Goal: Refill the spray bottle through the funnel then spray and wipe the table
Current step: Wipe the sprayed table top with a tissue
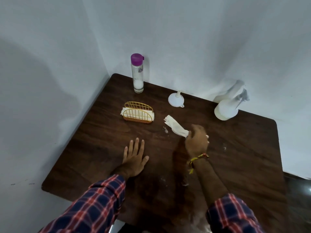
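Note:
My right hand [197,140] is closed on one end of a crumpled white tissue [175,126], which trails out to the left over the dark wooden table [244,157]. My left hand [134,154] lies flat on the table, fingers spread, holding nothing. The white spray bottle [226,106] stands at the back right near the wall. A white funnel [176,99] rests upside down on the table left of it. A clear bottle with a purple cap [137,74] stands at the back left corner, a little white liquid in its bottom.
A gold wire napkin holder [138,113] with white napkins sits behind my left hand. White walls close in the table at the back and left. Small wet spots [165,130] mark the tabletop near the tissue.

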Demonstrator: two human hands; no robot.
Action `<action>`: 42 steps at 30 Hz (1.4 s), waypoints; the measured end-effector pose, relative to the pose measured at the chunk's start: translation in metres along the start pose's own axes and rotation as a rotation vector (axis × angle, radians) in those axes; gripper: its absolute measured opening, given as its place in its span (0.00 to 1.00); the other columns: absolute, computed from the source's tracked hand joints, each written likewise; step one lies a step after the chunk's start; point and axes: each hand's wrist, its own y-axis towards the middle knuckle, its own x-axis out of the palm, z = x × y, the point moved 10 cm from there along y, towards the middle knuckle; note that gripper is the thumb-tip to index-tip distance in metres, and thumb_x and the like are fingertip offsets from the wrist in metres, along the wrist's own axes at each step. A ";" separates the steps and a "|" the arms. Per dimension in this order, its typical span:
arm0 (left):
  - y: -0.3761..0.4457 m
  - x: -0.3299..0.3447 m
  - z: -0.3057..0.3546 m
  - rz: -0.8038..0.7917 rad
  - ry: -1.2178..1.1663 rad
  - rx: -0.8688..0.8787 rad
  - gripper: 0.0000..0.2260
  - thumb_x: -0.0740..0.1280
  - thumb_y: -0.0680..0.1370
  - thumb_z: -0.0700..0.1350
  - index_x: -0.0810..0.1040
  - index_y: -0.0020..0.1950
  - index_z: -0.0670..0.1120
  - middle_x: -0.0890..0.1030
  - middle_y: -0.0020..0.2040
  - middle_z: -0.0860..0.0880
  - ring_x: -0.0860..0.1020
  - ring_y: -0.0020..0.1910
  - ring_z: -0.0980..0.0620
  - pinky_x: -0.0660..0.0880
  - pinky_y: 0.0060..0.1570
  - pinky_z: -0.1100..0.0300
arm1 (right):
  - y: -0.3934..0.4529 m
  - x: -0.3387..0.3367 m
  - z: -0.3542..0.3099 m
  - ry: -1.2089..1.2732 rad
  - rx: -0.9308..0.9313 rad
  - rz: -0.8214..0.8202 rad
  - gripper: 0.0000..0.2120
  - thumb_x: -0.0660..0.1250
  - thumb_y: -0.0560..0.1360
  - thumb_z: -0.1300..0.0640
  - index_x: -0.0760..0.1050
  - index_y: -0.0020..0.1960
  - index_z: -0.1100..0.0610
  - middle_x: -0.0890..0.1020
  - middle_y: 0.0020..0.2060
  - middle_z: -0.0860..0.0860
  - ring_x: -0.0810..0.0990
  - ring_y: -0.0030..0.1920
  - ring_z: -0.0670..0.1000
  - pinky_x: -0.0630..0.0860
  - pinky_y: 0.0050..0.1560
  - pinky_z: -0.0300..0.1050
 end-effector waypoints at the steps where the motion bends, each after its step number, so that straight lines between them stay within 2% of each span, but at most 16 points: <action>1: 0.002 0.004 -0.001 0.008 0.011 -0.007 0.32 0.48 0.83 0.59 0.32 0.78 0.50 0.31 0.78 0.46 0.32 0.77 0.45 0.34 0.73 0.45 | -0.006 0.025 -0.006 -0.042 -0.087 -0.113 0.17 0.64 0.77 0.61 0.74 0.65 0.62 0.77 0.63 0.60 0.74 0.65 0.61 0.67 0.67 0.52; 4: 0.007 0.009 -0.005 0.014 0.044 -0.037 0.32 0.47 0.83 0.59 0.31 0.77 0.50 0.29 0.77 0.47 0.31 0.76 0.45 0.33 0.72 0.44 | -0.018 0.094 -0.015 -0.221 -0.272 -0.372 0.26 0.58 0.81 0.53 0.61 0.74 0.65 0.65 0.73 0.63 0.61 0.75 0.61 0.56 0.75 0.54; 7: 0.008 0.010 -0.009 0.019 0.052 -0.054 0.32 0.44 0.81 0.61 0.30 0.77 0.51 0.30 0.77 0.48 0.30 0.76 0.46 0.32 0.72 0.44 | -0.009 0.122 -0.019 -0.396 -0.332 -0.361 0.28 0.52 0.83 0.48 0.56 0.76 0.65 0.61 0.75 0.63 0.57 0.76 0.61 0.49 0.77 0.59; 10: 0.006 0.013 -0.009 0.051 0.078 -0.055 0.35 0.31 0.70 0.65 0.25 0.72 0.52 0.29 0.77 0.48 0.30 0.76 0.46 0.32 0.72 0.44 | 0.004 0.128 -0.026 -0.547 -0.289 -0.325 0.29 0.50 0.83 0.46 0.59 0.75 0.64 0.63 0.74 0.62 0.60 0.75 0.61 0.43 0.75 0.61; 13: 0.006 0.013 -0.007 0.077 0.083 -0.050 0.35 0.29 0.68 0.64 0.25 0.72 0.51 0.29 0.77 0.48 0.30 0.76 0.45 0.32 0.72 0.43 | -0.009 0.138 -0.043 -0.568 -0.337 -0.395 0.28 0.49 0.83 0.47 0.61 0.74 0.66 0.64 0.73 0.66 0.62 0.74 0.65 0.50 0.75 0.62; 16: 0.007 0.011 -0.007 0.062 0.093 -0.045 0.34 0.35 0.74 0.64 0.26 0.74 0.50 0.29 0.77 0.47 0.30 0.76 0.44 0.33 0.72 0.43 | -0.061 0.143 -0.047 -0.516 -0.451 -0.506 0.33 0.46 0.80 0.44 0.63 0.72 0.69 0.66 0.70 0.68 0.65 0.72 0.67 0.60 0.72 0.62; 18: 0.006 0.012 -0.006 0.045 0.085 -0.042 0.32 0.38 0.78 0.63 0.26 0.74 0.51 0.29 0.77 0.47 0.29 0.75 0.44 0.32 0.72 0.43 | -0.066 0.130 -0.023 -0.498 -0.392 -0.527 0.35 0.46 0.81 0.42 0.59 0.74 0.68 0.62 0.73 0.68 0.59 0.74 0.66 0.56 0.74 0.61; 21: 0.005 0.016 -0.006 0.034 0.087 -0.043 0.32 0.45 0.82 0.60 0.30 0.77 0.50 0.29 0.77 0.47 0.30 0.76 0.44 0.32 0.72 0.43 | -0.013 0.108 0.010 -0.447 -0.101 -0.418 0.36 0.44 0.80 0.40 0.56 0.75 0.68 0.58 0.75 0.67 0.55 0.76 0.66 0.52 0.75 0.60; 24: 0.004 0.012 -0.004 0.061 0.085 -0.041 0.32 0.46 0.82 0.60 0.31 0.77 0.50 0.30 0.78 0.47 0.31 0.76 0.44 0.33 0.72 0.43 | -0.003 0.124 -0.018 -0.497 -0.257 -0.470 0.33 0.48 0.82 0.43 0.51 0.77 0.66 0.53 0.77 0.65 0.51 0.77 0.65 0.50 0.76 0.59; 28: 0.007 0.010 -0.004 0.027 0.068 -0.046 0.31 0.44 0.82 0.59 0.31 0.77 0.50 0.30 0.78 0.47 0.30 0.76 0.44 0.32 0.72 0.43 | -0.091 0.132 -0.028 -0.482 -0.467 -0.621 0.34 0.42 0.80 0.40 0.47 0.79 0.61 0.49 0.78 0.60 0.47 0.78 0.63 0.47 0.77 0.59; 30: 0.005 0.011 -0.006 0.061 0.060 -0.049 0.31 0.44 0.82 0.59 0.31 0.77 0.50 0.31 0.78 0.47 0.31 0.76 0.45 0.32 0.72 0.44 | -0.088 0.116 0.000 -0.480 -0.363 -0.537 0.34 0.40 0.80 0.40 0.48 0.79 0.61 0.50 0.78 0.60 0.48 0.78 0.63 0.48 0.76 0.60; 33: 0.003 0.013 -0.006 0.098 0.070 -0.040 0.30 0.44 0.82 0.59 0.32 0.78 0.51 0.32 0.78 0.48 0.32 0.77 0.45 0.32 0.72 0.44 | -0.040 0.110 0.014 -0.489 -0.162 -0.404 0.32 0.47 0.82 0.43 0.50 0.78 0.63 0.52 0.78 0.61 0.49 0.77 0.64 0.50 0.75 0.62; 35: 0.002 0.009 -0.005 0.108 0.055 -0.039 0.30 0.44 0.82 0.59 0.33 0.78 0.51 0.33 0.79 0.48 0.32 0.77 0.45 0.32 0.72 0.44 | -0.049 0.125 -0.012 -0.493 -0.279 -0.455 0.32 0.47 0.82 0.43 0.49 0.78 0.63 0.51 0.78 0.61 0.49 0.77 0.64 0.49 0.75 0.62; 38: 0.001 0.003 -0.005 0.050 0.005 -0.027 0.27 0.42 0.83 0.57 0.34 0.78 0.51 0.33 0.79 0.48 0.31 0.77 0.47 0.32 0.73 0.44 | -0.136 0.132 -0.034 -0.460 -0.515 -0.619 0.34 0.39 0.79 0.40 0.47 0.79 0.60 0.49 0.78 0.57 0.46 0.78 0.61 0.48 0.76 0.60; 40: -0.001 0.006 -0.005 0.032 -0.016 -0.019 0.27 0.41 0.83 0.57 0.34 0.78 0.52 0.32 0.78 0.49 0.31 0.76 0.48 0.31 0.73 0.45 | -0.150 0.117 -0.013 -0.454 -0.465 -0.602 0.33 0.39 0.79 0.41 0.46 0.79 0.58 0.48 0.79 0.55 0.45 0.78 0.59 0.46 0.76 0.59; 42: -0.001 0.008 -0.004 0.038 -0.010 -0.018 0.27 0.41 0.83 0.57 0.34 0.79 0.52 0.32 0.78 0.49 0.31 0.76 0.48 0.31 0.72 0.45 | -0.119 0.116 0.004 -0.462 -0.282 -0.532 0.31 0.43 0.82 0.44 0.45 0.79 0.59 0.47 0.79 0.56 0.45 0.78 0.59 0.44 0.76 0.58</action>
